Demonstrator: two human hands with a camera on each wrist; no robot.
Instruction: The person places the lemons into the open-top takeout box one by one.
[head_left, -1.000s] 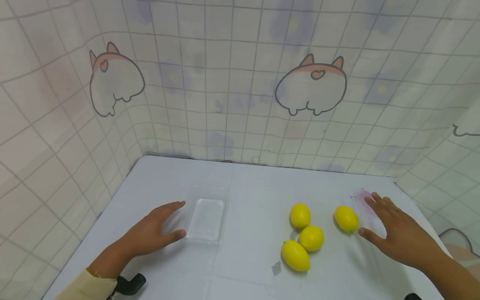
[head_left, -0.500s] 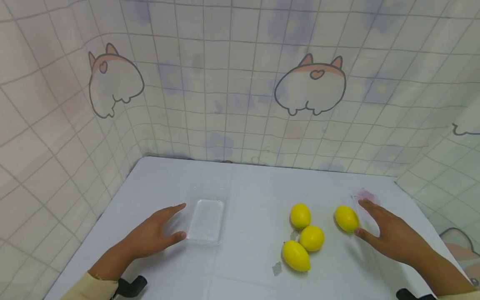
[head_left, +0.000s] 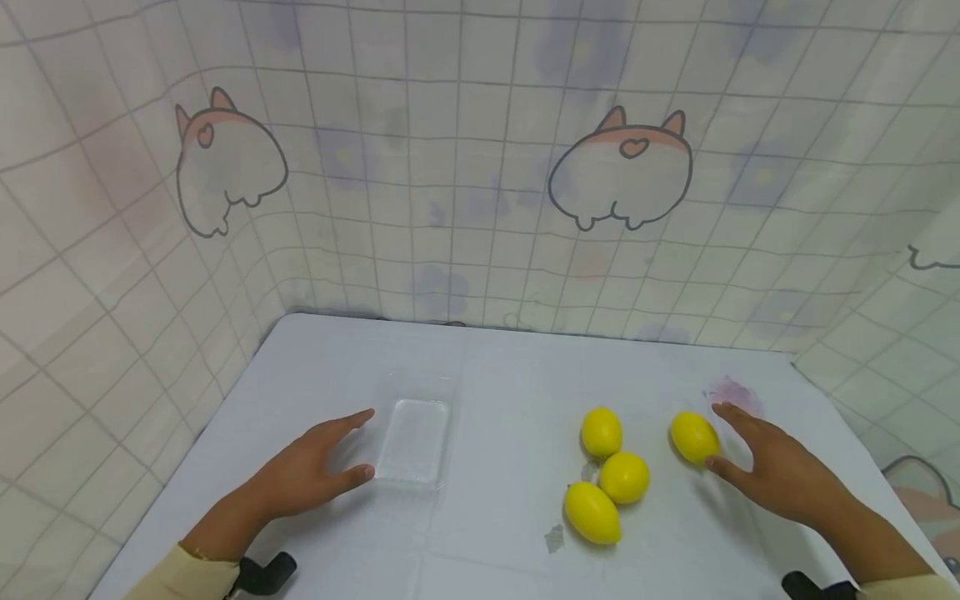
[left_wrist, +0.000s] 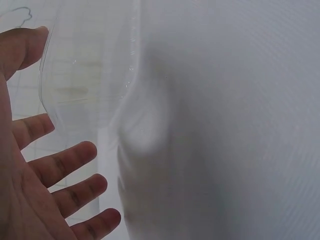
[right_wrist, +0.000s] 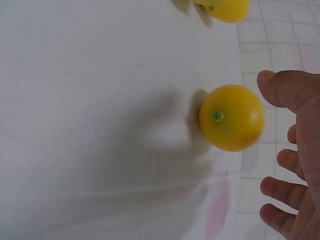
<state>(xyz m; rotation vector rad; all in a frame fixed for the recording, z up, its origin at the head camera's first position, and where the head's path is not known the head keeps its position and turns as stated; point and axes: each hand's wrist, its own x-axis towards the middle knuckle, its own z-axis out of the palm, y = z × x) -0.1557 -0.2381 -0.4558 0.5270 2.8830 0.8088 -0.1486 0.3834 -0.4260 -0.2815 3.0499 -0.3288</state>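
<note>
In the head view a clear plastic box [head_left: 414,442] sits on the left part of the white table. My left hand [head_left: 303,467] hovers at the box's left side, thumb and fingers spread wide, holding nothing. The left wrist view has the box's transparent wall [left_wrist: 75,75] close beyond the fingertips. On the right, one yellow lemon [head_left: 693,437] lies apart from the others. Beside it is my right hand [head_left: 787,471], its thumb parted from the fingers. The right wrist view shows a gap between this lemon [right_wrist: 231,118] and the thumb; nothing is gripped.
Three more lemons lie grouped right of centre: a back one [head_left: 602,432], a middle one [head_left: 624,477] and a front one [head_left: 592,512]. A pink stain [head_left: 735,393] marks the table [head_left: 510,400]. A patterned curtain [head_left: 480,167] encloses the back and sides.
My right hand has moved left and slightly down in the head view, closer to the single lemon. The left hand, the box and the lemons are practically where they were.
</note>
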